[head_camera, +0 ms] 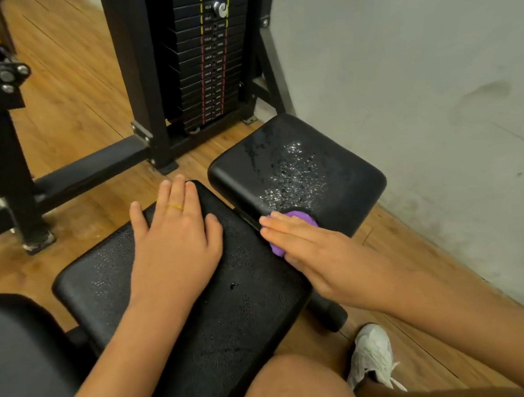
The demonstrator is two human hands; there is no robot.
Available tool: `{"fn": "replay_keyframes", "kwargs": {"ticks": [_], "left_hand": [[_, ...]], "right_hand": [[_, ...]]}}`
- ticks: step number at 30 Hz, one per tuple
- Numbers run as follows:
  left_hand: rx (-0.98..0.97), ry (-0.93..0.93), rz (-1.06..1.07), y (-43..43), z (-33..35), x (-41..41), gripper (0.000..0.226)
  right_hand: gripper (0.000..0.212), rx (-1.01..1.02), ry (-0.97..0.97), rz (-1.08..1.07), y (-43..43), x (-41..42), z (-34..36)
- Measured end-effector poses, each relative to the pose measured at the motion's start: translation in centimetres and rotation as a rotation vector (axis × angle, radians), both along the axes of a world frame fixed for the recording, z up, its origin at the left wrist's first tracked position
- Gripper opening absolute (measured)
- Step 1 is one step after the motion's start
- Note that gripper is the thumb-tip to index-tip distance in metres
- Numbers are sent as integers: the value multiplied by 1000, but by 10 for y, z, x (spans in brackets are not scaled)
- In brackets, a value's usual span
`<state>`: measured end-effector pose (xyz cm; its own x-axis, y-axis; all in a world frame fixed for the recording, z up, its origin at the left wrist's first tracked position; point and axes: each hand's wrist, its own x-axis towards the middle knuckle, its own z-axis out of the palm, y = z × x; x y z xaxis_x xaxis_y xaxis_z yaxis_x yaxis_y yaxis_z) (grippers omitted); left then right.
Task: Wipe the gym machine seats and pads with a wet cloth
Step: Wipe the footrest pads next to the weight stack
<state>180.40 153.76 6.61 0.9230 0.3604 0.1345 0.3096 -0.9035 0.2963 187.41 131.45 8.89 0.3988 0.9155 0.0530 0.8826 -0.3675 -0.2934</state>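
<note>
Wiping step: right hand [316, 258], fingers [288, 228] straight and together, presses the purple cloth [300, 218] on the far pad [345, 180], at 6 o'clock from its droplets [293, 170]. Left hand [175, 240] rests flat, fingers spread, on the near pad [237, 319]. Next likely needs a sweep toward 12 o'clock.

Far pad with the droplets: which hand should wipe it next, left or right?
Right, probably. The right hand presses the purple cloth on the near edge of the far pad, with the droplets just ahead. The left hand lies flat on the near pad with no cloth.
</note>
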Motion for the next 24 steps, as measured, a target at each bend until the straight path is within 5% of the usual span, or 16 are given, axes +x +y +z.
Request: {"fn": "replay_keyframes", "kwargs": {"ticks": [7, 18, 24], "left_hand": [[16, 14, 7, 6, -1, 4, 65], [2, 7, 19, 1, -1, 5, 66], [-4, -3, 25, 3, -4, 5, 65]], "right_hand": [[40, 35, 16, -111, 91, 26, 4], [49, -79, 17, -118, 15, -7, 4], [41, -12, 3, -170, 114, 40, 2]]}}
